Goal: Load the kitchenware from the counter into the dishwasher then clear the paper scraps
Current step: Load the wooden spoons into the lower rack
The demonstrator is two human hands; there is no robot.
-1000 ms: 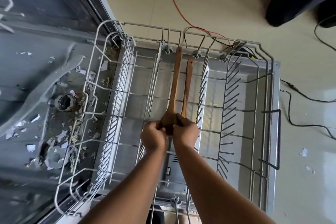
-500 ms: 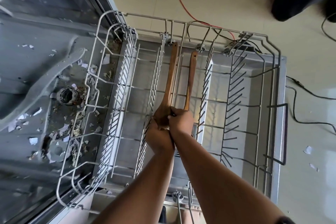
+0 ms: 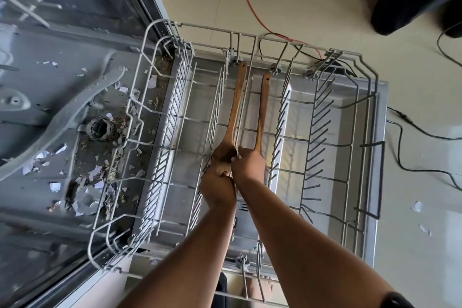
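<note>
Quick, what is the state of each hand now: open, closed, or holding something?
Left hand: closed, grip on the wider wooden spoon.
Right hand: closed, grip on the thinner wooden utensil.

We reach down with our left forearm (image 3: 190, 245) and right forearm (image 3: 300, 237) side by side, wrists almost touching. Our left hand (image 3: 217, 189) sits lower, fingers curled round the bowl of the wide wooden spoon (image 3: 233, 112). Our right hand (image 3: 250, 166), just ahead, grips the foot of the thin wooden spoon (image 3: 263, 107).
</note>
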